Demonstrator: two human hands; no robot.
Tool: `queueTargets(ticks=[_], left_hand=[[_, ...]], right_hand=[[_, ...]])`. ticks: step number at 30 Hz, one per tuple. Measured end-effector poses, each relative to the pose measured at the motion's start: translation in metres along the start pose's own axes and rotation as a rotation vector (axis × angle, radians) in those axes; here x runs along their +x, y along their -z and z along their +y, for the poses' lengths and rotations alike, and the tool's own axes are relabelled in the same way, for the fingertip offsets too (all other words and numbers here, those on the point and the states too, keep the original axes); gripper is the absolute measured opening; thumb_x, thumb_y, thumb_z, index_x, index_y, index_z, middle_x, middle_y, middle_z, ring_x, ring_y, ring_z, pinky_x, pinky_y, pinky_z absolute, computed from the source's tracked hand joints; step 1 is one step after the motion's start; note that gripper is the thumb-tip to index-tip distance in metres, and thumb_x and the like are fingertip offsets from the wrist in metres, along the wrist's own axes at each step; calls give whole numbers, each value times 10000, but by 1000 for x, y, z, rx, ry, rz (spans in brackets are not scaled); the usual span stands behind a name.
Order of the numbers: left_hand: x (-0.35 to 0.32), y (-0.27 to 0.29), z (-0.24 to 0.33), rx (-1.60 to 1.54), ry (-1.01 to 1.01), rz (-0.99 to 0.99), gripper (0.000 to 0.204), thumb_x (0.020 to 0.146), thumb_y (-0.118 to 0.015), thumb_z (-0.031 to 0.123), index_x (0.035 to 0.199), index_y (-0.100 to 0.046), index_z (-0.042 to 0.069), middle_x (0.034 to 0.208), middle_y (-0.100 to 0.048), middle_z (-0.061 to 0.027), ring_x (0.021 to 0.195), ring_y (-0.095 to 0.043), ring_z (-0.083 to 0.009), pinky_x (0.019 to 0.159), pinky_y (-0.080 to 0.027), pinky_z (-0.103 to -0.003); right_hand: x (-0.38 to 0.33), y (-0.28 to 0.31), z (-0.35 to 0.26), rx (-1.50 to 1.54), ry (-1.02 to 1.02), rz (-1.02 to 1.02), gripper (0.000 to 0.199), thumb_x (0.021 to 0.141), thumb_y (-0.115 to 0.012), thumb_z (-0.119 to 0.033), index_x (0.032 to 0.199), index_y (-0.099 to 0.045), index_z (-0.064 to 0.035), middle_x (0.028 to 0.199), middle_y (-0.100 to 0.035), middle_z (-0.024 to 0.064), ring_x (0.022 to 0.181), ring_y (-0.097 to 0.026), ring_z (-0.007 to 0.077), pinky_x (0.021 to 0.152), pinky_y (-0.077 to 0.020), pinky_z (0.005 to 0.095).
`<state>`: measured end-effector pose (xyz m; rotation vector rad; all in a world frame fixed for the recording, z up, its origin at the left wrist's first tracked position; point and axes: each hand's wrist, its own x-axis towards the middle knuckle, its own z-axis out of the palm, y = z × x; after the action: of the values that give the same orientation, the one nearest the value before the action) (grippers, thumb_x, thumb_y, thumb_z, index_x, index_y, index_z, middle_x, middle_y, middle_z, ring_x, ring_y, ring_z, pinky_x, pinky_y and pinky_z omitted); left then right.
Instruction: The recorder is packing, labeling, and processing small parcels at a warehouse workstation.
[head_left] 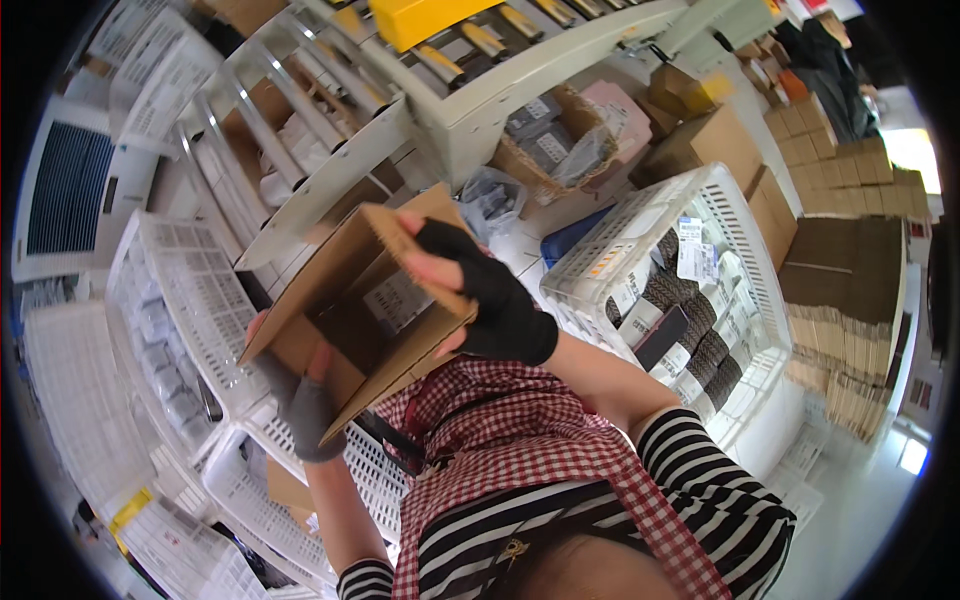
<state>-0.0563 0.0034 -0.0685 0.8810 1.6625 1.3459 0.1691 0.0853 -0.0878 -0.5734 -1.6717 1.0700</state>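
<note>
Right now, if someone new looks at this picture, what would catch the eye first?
First, the open brown cardboard box in the middle, held up by both hands: the left hand in a grey fingerless glove supports it from below, and the right hand in a black fingerless glove grips its upper edge. To the right stands a white plastic crate filled with small packaged items. At the far right are tall stacks of flat cardboard.

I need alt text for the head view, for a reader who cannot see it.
Two hands in fingerless gloves hold an open cardboard box: the left hand under it, the right hand on its upper edge. A white crate of packets stands to the right, shelves behind.
</note>
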Motion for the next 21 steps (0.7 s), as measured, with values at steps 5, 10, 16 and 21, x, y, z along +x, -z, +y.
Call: queueTargets(ticks=[5,10,16,21], left_hand=[[2,-7,9,105,-115,-10,577,783,-634,50,1314,-407,59,1251,-442,-69,1130,-433,-198,967,-356,-305],[23,16,66,290,-165,-324,455,847,-599,386,1044,-575,-23,892,-590,-58,853,-530,-137,774,-428,-281],[-23,-49,100,992,-493,-495,987,662,-666,660,1318,-389,-24,1155,-540,-218,1027,-568,-343,839,-459,-415],[-47,-52,80,1327,-591,-416,948,740,-600,619,1360,-309,-37,1335,-380,-303,1200,-419,-478,977,-371,-525]], right_hand=[[-9,18,7,-200,161,-126,581,692,-735,-481,1127,-636,-109,1431,-359,179,1336,-298,394,1061,-275,457],[-14,1,-13,208,-263,134,521,708,-786,-265,1157,-589,-87,1384,-423,150,1329,-340,307,1053,-296,415],[-13,-1,-11,160,-436,280,545,794,-679,-189,1270,-464,-31,1191,-513,93,1155,-467,210,973,-377,359],[-11,112,136,153,-579,244,327,895,-593,-258,1126,-527,-36,980,-578,47,906,-548,152,839,-448,308]])
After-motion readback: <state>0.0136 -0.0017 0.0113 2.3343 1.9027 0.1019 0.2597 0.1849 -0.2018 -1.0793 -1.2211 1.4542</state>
